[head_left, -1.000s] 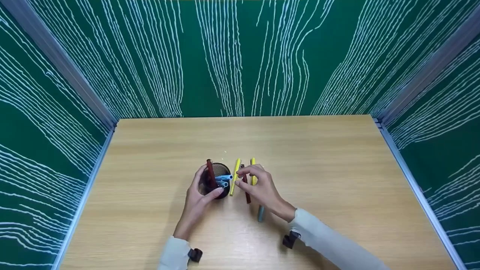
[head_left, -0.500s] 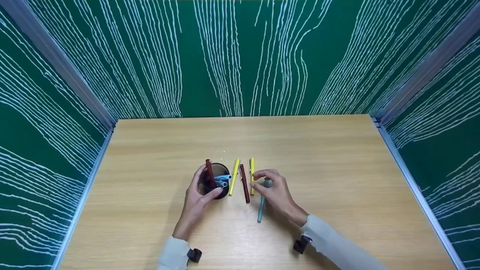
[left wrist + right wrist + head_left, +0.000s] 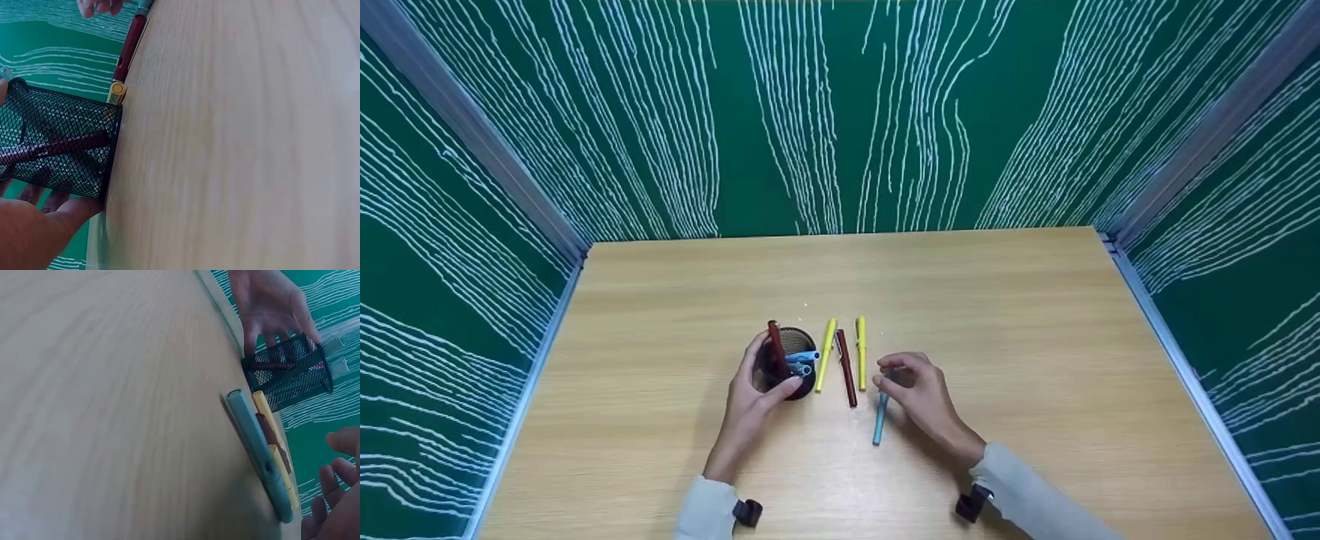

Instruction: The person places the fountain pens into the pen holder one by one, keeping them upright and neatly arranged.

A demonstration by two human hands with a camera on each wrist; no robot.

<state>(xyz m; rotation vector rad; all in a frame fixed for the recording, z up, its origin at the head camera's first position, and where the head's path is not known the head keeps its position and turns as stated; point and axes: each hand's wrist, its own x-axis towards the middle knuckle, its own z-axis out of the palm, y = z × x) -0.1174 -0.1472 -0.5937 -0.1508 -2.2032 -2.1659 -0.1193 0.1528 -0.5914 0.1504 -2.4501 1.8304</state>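
Item: black wire-mesh pen cup point(image 3: 789, 373), upright on the light wooden tabletop point(image 3: 1035, 360), near its middle. Contents: one dark red pen point(image 3: 775, 347) leaning out at the far-left rim and light blue pens point(image 3: 802, 361) poking over the near-right rim.

Left hand point(image 3: 752, 397): curled about the cup, thumb on the near side, fingers on the left wall; it grips and steadies the mesh.

Right hand point(image 3: 921, 391): fingers bent loosely over the upper end of a teal-blue pen point(image 3: 878, 420) that lies flat on the table. Whether the fingertips point(image 3: 885, 381) pinch the barrel or only hover above it cannot be told; the right wrist view shows the pen lying on the wood with the fingers just off it.

Adjacent, lying flat between cup and teal pen, roughly parallel: yellow pen point(image 3: 825, 354), dark red pen point(image 3: 847, 367), second yellow pen point(image 3: 861, 352).

Handling note: a good pick-up probably takes the teal pen near mid-barrel with thumb and forefinger, lifted clear before swinging left, so the three neighbouring pens are not rolled. The cup looks light and already crowded; firm left-hand support should stop it tipping.
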